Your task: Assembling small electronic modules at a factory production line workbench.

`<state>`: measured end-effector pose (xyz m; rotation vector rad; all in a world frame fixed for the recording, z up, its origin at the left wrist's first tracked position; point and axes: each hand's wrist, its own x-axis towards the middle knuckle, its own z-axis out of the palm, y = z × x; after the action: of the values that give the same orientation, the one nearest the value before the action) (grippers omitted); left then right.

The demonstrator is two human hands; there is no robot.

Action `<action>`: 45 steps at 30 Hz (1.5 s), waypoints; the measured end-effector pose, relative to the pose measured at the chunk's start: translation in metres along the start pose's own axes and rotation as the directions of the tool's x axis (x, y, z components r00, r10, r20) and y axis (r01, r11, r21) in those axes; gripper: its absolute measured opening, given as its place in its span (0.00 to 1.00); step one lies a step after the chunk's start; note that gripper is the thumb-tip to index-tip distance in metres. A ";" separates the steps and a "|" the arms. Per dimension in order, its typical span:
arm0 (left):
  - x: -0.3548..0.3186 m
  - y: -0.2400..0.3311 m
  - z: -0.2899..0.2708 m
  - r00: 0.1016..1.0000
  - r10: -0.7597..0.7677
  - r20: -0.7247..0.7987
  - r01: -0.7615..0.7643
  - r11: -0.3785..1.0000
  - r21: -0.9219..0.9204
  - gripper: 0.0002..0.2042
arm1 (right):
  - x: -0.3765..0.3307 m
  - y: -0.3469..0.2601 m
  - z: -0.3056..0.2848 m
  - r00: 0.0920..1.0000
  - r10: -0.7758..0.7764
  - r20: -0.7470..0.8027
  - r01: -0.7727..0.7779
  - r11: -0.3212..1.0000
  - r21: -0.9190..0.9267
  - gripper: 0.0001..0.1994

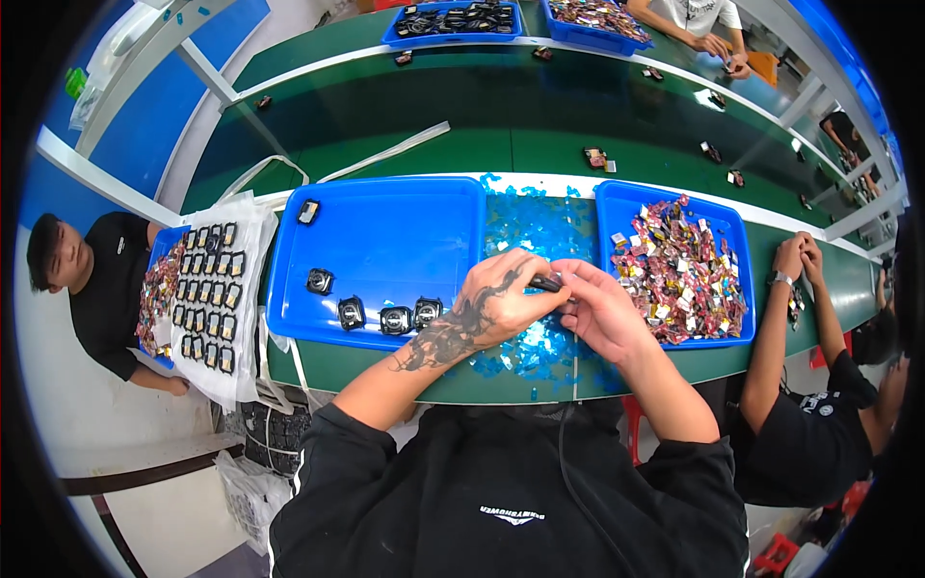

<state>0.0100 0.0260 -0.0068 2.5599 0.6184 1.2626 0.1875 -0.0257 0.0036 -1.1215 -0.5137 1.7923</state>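
My left hand, with dark tattoo patterns running up the forearm, is closed on a small black casing. My right hand meets it from the other side, thumb and fingertips pinched at the casing's end. Fingers cover most of the piece. Several black square casings with round centres, such as this watch-like casing, lie in the shallow blue tray left of my hands. Scraps of shiny blue film are strewn on the green table under and around both hands.
On the right, a blue bin holds a heap of small red, white and gold parts. Rows of casings stand on white sheets at left. Beyond a white rail runs a green belt with scattered pieces. Co-workers sit left, right and across.
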 end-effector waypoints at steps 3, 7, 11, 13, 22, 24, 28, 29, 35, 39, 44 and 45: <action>-0.001 0.006 0.001 0.927 -0.370 0.058 0.367 0.867 -0.338 0.08 | -0.001 0.008 -0.001 0.816 -0.578 0.004 0.480 0.673 -0.563 0.09; -0.005 0.002 0.002 0.819 -0.507 0.270 0.564 0.621 -0.544 0.07 | -0.010 -0.001 -0.002 0.682 -0.703 0.200 0.607 0.392 -0.692 0.07; -0.006 0.004 0.000 0.788 -0.518 0.334 0.611 0.586 -0.533 0.08 | -0.009 -0.005 -0.001 0.734 -0.615 0.289 0.570 0.327 -0.754 0.05; -0.005 0.003 0.002 0.807 -0.498 0.317 0.585 0.604 -0.541 0.08 | -0.010 -0.007 0.001 0.767 -0.595 0.239 0.531 0.380 -0.757 0.04; -0.011 0.002 0.000 0.792 -0.533 0.299 0.603 0.607 -0.517 0.10 | -0.008 -0.005 0.007 0.763 -0.610 0.212 0.508 0.365 -0.780 0.04; -0.013 0.002 0.006 0.809 -0.529 0.259 0.582 0.656 -0.480 0.09 | -0.007 -0.007 0.007 0.752 -0.606 0.261 0.498 0.261 -0.827 0.04; -0.006 0.008 0.010 0.803 -0.490 0.339 0.592 0.593 -0.545 0.09 | -0.013 0.001 -0.007 0.747 -0.641 0.178 0.493 0.353 -0.795 0.03; -0.005 0.010 0.009 0.811 -0.471 0.347 0.584 0.616 -0.529 0.09 | -0.015 0.001 -0.011 0.781 -0.609 0.138 0.459 0.410 -0.788 0.04; -0.014 -0.002 0.010 0.755 -0.568 0.327 0.651 0.590 -0.478 0.10 | -0.005 -0.002 0.010 0.500 -0.665 0.555 0.501 -0.301 -0.811 0.07; 0.000 -0.020 -0.006 0.640 -0.607 0.470 0.768 0.499 -0.401 0.08 | -0.015 -0.002 0.016 0.560 -0.661 0.500 0.496 -0.217 -0.841 0.07; 0.003 -0.010 -0.004 0.638 -0.652 0.410 0.705 0.280 -0.651 0.07 | -0.012 -0.023 0.008 0.699 -0.647 0.306 0.450 0.065 -0.890 0.15; 0.003 -0.006 -0.005 0.627 -0.632 0.455 0.716 0.237 -0.657 0.08 | -0.017 -0.025 0.010 0.747 -0.601 0.284 0.483 0.198 -0.853 0.17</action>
<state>0.0062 0.0322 -0.0043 1.2745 0.7736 0.7721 0.1935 -0.0270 0.0342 -1.4377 -1.7323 0.6731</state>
